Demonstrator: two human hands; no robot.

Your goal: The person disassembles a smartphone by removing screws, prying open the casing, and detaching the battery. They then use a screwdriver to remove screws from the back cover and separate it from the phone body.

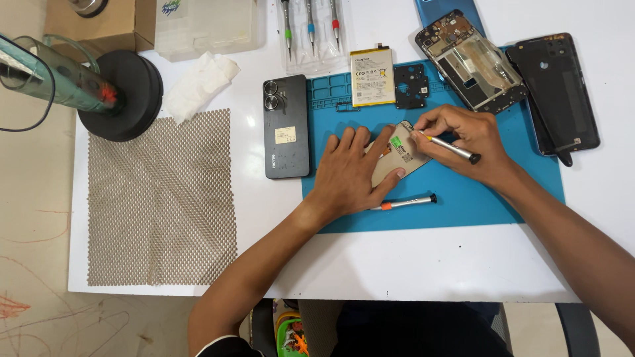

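At the far left of the white bench (410,264) a black round stand (126,92) carries a green tool, and below it lies a tan mesh mat (162,198), likely there to stop parts from sliding. A crumpled tissue (198,82) sits just above the mat. Next comes a black phone (286,125), face down, touching the left edge of the blue work mat (463,198).

On that mat the left hand (350,175) lies flat, fingers spread, pressing on a beige phone panel (397,155) so that it stays put; its grip is open, holding nothing. Just below, a spare screwdriver (405,203) with an orange band lies within reach.

The right hand (466,139) pinches a slim screwdriver (450,147) like a pen, tip on the panel near a green patch, though the exact contact point is hard to see.

Further up lie a battery (372,76), a phone frame (473,63) and a black back cover (559,92).
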